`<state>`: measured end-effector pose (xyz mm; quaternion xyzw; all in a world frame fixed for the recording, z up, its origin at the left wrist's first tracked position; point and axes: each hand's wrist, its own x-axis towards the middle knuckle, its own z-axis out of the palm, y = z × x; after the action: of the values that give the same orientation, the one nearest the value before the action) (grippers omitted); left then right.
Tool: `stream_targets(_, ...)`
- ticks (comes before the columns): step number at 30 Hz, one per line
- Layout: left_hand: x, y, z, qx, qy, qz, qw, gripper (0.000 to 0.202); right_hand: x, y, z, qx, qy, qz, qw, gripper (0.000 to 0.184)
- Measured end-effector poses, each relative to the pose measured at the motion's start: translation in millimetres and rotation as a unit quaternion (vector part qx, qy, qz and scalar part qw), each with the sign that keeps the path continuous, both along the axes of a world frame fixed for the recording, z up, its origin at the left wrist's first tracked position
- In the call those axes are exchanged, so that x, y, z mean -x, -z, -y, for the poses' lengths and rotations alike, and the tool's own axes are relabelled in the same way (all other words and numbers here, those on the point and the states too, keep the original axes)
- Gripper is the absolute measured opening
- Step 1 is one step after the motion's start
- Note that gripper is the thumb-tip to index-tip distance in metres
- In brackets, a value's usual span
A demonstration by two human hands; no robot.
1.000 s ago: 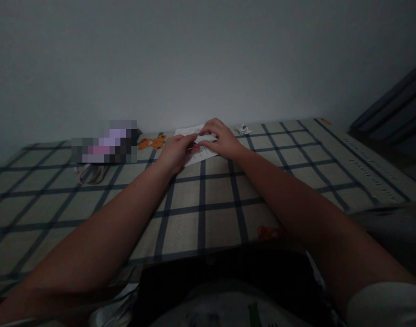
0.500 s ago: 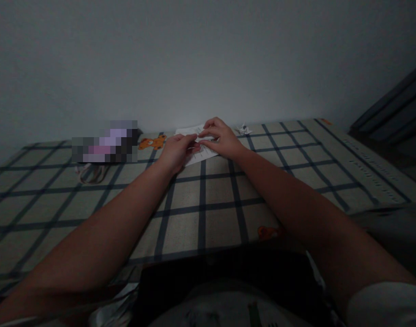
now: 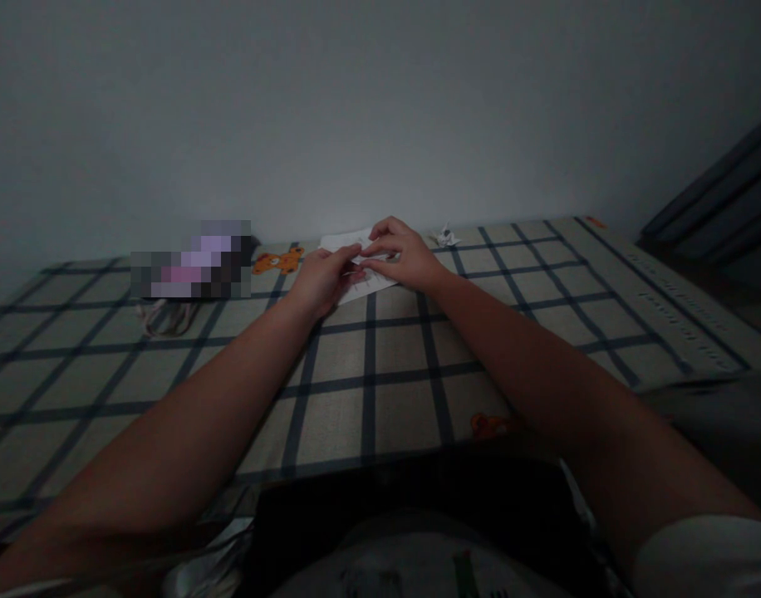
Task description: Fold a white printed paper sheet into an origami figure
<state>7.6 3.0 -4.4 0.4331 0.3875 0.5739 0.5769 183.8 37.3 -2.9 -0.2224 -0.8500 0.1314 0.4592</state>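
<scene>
Both my arms reach forward over a checked bed sheet toward the wall. My left hand and my right hand meet over a white sheet of paper lying on the sheet. The fingertips of both hands are pinched together on a small piece of the paper between them. Most of the paper is hidden under my hands. The room is dim.
A small white folded paper figure lies by the wall, right of my right hand. An orange bear print and a blurred purple object sit to the left, with a cord or strap in front of it. A dark frame stands at the right.
Almost nothing has moved. My fingertips have shifted very slightly on the paper; both arms stay where they were.
</scene>
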Motion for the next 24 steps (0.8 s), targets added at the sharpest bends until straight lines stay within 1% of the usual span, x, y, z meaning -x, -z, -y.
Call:
stream_targets(4,1.0,2.6,-1.9,-0.004,-0.009,-0.01,1.0,0.016,-0.7,0.2,0.5,0.006,0.001,0.002,1.0,0.011)
stream_targets(8,0.1,1.1,-1.0,-0.005,-0.019,-0.022,1.0,0.017,-1.0,2.7,-1.2,0.006,-0.003,-0.005,1.0,0.011)
stream_targets(13,-1.3,-1.3,3.3,-0.015,-0.037,-0.061,0.997,0.021,-1.1,2.8,-1.4,-0.003,-0.004,-0.008,1.0,0.01)
stream_targets(17,-1.8,0.2,4.0,-0.027,-0.059,-0.091,0.994,0.025,-1.1,0.8,0.0,0.006,0.003,0.003,1.0,0.008)
stream_targets(20,-1.5,1.8,2.6,-0.04,-0.077,-0.097,0.991,0.027,-1.1,1.1,-0.1,0.008,-0.001,-0.003,1.0,0.009)
stream_targets(24,-0.2,3.3,1.0,-0.051,-0.062,-0.097,0.992,0.03,-1.3,1.7,-1.2,-0.002,-0.007,-0.003,1.0,0.01)
